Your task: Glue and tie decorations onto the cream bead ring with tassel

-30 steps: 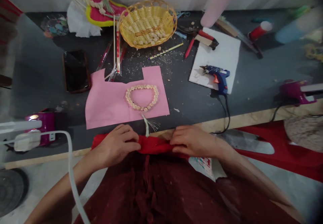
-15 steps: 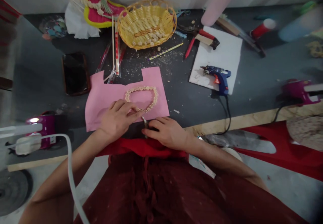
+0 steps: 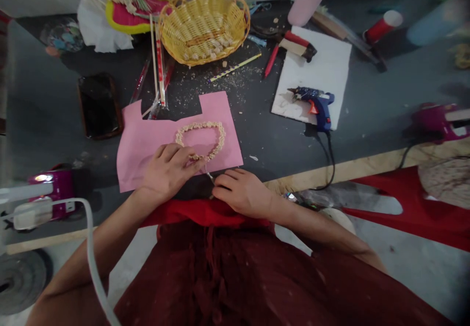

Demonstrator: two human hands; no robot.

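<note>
A loop of small cream beads or flower-like pieces (image 3: 221, 137) lies on a pink sheet (image 3: 229, 115) that has a notch cut in its far edge. My left hand (image 3: 165, 174) rests on the sheet, thumb and fingers pinched together at the near side of the loop. Close by at the table's front edge, my right hand (image 3: 244, 193) is closed with curled fingers around a thin silvery tool (image 3: 209, 174). Its pale tip points toward the loop and my left fingertips. Most of the tool is hidden by my fingers, so its kind is unclear.
Behind the sheet stands a yellow wicker basket (image 3: 172, 34) holding small pale pieces. A blue glue gun (image 3: 318, 104) lies on a white board (image 3: 336, 66) to the right. A phone (image 3: 99, 105) is at left. A white cable (image 3: 91, 247) hangs across the left foreground.
The whole view has shifted slightly. My right fingers have closed further over the silvery tool, covering more of it. My left hand still pinches at the loop.
</note>
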